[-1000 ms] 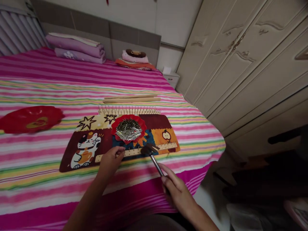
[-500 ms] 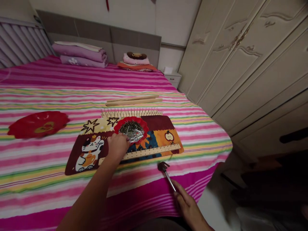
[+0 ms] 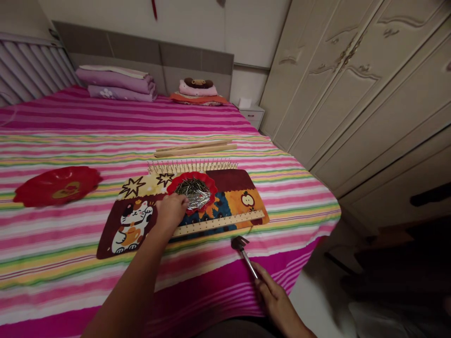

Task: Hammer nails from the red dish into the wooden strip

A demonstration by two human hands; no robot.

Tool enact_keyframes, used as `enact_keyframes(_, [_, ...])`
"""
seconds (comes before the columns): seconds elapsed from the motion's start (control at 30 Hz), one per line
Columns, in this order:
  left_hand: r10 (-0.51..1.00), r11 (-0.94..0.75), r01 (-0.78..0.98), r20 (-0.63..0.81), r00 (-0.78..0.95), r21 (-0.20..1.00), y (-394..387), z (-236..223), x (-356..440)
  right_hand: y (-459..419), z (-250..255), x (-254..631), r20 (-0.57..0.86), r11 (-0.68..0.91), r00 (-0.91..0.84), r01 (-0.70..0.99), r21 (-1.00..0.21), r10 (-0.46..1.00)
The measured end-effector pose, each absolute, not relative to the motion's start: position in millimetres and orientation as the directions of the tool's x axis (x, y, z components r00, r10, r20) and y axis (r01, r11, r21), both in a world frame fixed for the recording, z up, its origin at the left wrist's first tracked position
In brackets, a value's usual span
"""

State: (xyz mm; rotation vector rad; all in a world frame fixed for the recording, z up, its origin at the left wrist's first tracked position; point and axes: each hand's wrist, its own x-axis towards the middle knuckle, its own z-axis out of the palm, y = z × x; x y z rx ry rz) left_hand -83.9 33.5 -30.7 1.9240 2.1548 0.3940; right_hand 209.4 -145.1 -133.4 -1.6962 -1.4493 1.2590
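Note:
My right hand (image 3: 273,293) is wrapped around the handle of a claw hammer (image 3: 248,260), its dark head lying low over the striped bedspread. At the near left rim of a red scalloped dish (image 3: 172,187) is my left hand (image 3: 172,209), fingers drawn together; what they pinch, if anything, is too small to make out. Loose nails (image 3: 193,192) fill the dish. In front of it lies a wooden strip (image 3: 221,222) with holes and some nails standing along it, its left end hidden by my left arm. Both rest on a patterned mat (image 3: 109,234) with a cat picture.
Behind the mat lies a wooden strip (image 3: 192,166) bristling with upright nails, and beyond it several bare wood strips (image 3: 197,149). A large red plate (image 3: 58,185) sits at left. Folded bedding (image 3: 116,84) is by the headboard; wardrobes (image 3: 327,94) stand at right.
My left hand has shifted slightly left, its fingers now drawn up at the dish's rim. The right hand keeps its hold on the hammer. The view has tilted up slightly.

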Motion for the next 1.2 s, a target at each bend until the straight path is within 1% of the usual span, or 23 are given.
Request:
enact_keyframes(0.07, [0.986,0.13,0.78,0.002,-0.166,0.612,26.9,-31.5,-93.3,-144.6,-131.7,208.6,-0.29,-0.255,-0.027,0.404,-0.879,0.957])
enact_keyframes(0.1, [0.982,0.139,0.651,-0.021,-0.186,0.746,22.4,-32.3,-98.0,-144.5,-130.8,208.2,-0.289,-0.257,-0.023,0.394,-0.882,0.957])
enact_keyframes(0.13, [0.978,0.148,0.5,-0.052,-0.202,0.853,17.2,-33.4,-102.6,-144.4,-130.3,207.9,-0.286,-0.257,-0.018,0.386,-0.886,0.958])
enact_keyframes(0.17, [0.972,0.162,0.346,-0.091,-0.215,0.924,11.1,-34.8,-106.8,-144.4,-130.1,207.6,-0.28,-0.255,-0.012,0.38,-0.889,0.96])
enact_keyframes(0.2, [0.965,0.186,0.209,-0.139,-0.222,0.96,4.5,-36.4,-110.6,-144.6,-130.2,207.5,-0.273,-0.25,-0.008,0.378,-0.892,0.962])
enact_keyframes(0.27, [0.943,0.261,0.007,-0.253,-0.217,0.965,-9.5,-39.8,-116.8,-145.0,-131.2,207.3,-0.272,-0.254,0.005,0.376,-0.891,0.962])
enact_keyframes(0.37, [0.908,0.358,-0.16,-0.383,-0.169,0.92,-28.3,-44.5,-123.1,-145.3,-132.2,206.6,-0.308,-0.291,0.022,0.398,-0.87,0.951])
enact_keyframes(0.43, [0.898,0.378,-0.208,-0.412,-0.154,0.902,-36.9,-47.5,-125.6,-144.8,-131.4,205.9,-0.324,-0.306,0.027,0.409,-0.859,0.946])
enact_keyframes(0.5, [0.902,0.367,-0.182,-0.397,-0.172,0.912,-41.3,-51.0,-127.3,-144.1,-129.9,205.4,-0.328,-0.308,0.025,0.411,-0.858,0.944])
enact_keyframes(0.57, [0.915,0.328,-0.083,-0.338,-0.219,0.941,-42.2,-55.4,-127.9,-143.5,-128.4,205.2,-0.329,-0.307,0.018,0.414,-0.857,0.944])
enact_keyframes(0.63, [0.932,0.27,0.043,-0.25,-0.262,0.962,-40.8,-60.5,-126.9,-143.4,-127.8,205.2,-0.329,-0.298,0.001,0.423,-0.856,0.944])
enact_keyframes(0.7, [0.942,0.231,0.117,-0.191,-0.277,0.966,-38.4,-65.6,-124.0,-143.6,-128.0,205.3,-0.324,-0.29,-0.006,0.428,-0.856,0.946])
enact_keyframes(0.87, [0.93,0.235,0.126,-0.185,-0.318,0.964,-34.8,-70.8,-111.7,-144.9,-129.2,205.6,-0.266,-0.255,0.029,0.398,-0.881,0.963])
enact_keyframes(0.97, [0.915,0.247,0.217,-0.154,-0.373,0.945,-34.6,-67.8,-105.1,-144.6,-128.2,206.5,-0.273,-0.254,0.013,0.407,-0.877,0.962])
enact_keyframes(1.2, [0.918,0.271,0.443,-0.092,-0.384,0.855,-34.3,-63.0,-99.0,-143.0,-131.5,208.0,-0.282,-0.25,-0.02,0.41,-0.877,0.959])
